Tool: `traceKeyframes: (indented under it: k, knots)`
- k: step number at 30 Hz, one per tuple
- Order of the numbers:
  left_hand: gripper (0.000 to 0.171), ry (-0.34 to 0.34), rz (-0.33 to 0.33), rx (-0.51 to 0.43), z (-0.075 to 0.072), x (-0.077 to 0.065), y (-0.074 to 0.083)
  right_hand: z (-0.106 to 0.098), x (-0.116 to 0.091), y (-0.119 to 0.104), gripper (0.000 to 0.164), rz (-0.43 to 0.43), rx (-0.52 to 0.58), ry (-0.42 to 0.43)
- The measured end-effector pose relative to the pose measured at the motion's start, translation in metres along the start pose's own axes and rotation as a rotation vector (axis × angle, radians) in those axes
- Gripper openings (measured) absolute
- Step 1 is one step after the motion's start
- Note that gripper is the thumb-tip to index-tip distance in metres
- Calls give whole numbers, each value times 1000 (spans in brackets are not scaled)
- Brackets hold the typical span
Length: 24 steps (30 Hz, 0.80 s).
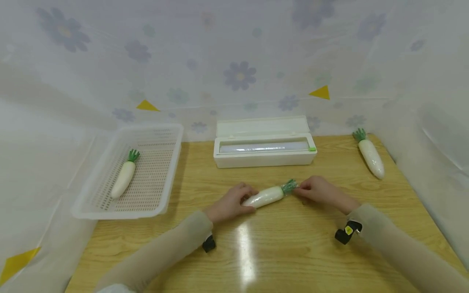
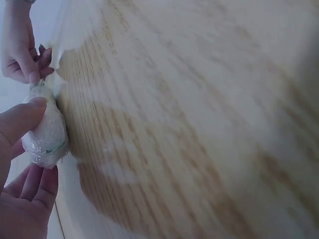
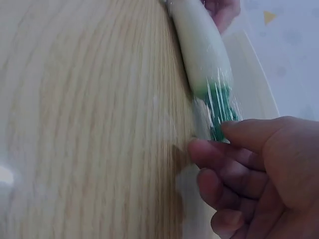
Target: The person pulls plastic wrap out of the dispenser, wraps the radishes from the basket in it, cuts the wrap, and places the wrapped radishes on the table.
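A white radish (image 1: 266, 197) with green leaves, wrapped in clear plastic film, lies on the wooden table in front of the person. My left hand (image 1: 231, 203) grips its blunt white end between thumb and fingers. At the leafy end, my right hand (image 1: 324, 193) pinches the film between thumb and forefinger. The right wrist view shows the film (image 3: 219, 102) drawn tight and creased over the green leaves. In the left wrist view, crumpled film covers the radish's near end (image 2: 47, 144).
Behind the hands stands a white film box (image 1: 265, 159), lid raised, with a roll inside. On the left, a white plastic basket (image 1: 172, 162) holds an apparently unwrapped radish (image 1: 123, 179). Another radish (image 1: 371, 156), shiny with film, lies at the table's far right.
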<state>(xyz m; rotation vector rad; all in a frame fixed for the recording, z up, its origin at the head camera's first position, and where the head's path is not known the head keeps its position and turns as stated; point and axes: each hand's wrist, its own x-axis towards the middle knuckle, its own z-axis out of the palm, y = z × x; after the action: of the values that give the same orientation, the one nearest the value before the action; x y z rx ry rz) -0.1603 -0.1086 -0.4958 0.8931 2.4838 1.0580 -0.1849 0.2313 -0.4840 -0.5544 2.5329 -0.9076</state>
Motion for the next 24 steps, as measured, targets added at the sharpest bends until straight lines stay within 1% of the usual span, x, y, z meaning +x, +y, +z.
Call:
traceKeyframes:
  k: [3,6,10,12,15,18,20,24]
  knots:
    - [54,-4,-6,-3,0,-2,4,4,0,-6,39,6,20,8]
    - [61,7,14,4,2,-3,5,9,1,-9,38,3,22,35]
    - [67,20,48,20,9,-4,4,16,4,-12,31,-26,2,76]
    - [67,17,58,17,13,-4,5,20,5,-14,26,-44,14,85]
    - [62,19,58,1,18,-5,11,26,8,-19,23,-70,53,82]
    - [51,51,35,-28,24,-6,19,32,10,-24,23,-88,54,89]
    - [45,84,1,-59,29,-7,23,35,12,-26,25,-78,30,105]
    - [43,139,-84,-190,38,-8,31,37,13,-28,27,-49,23,131]
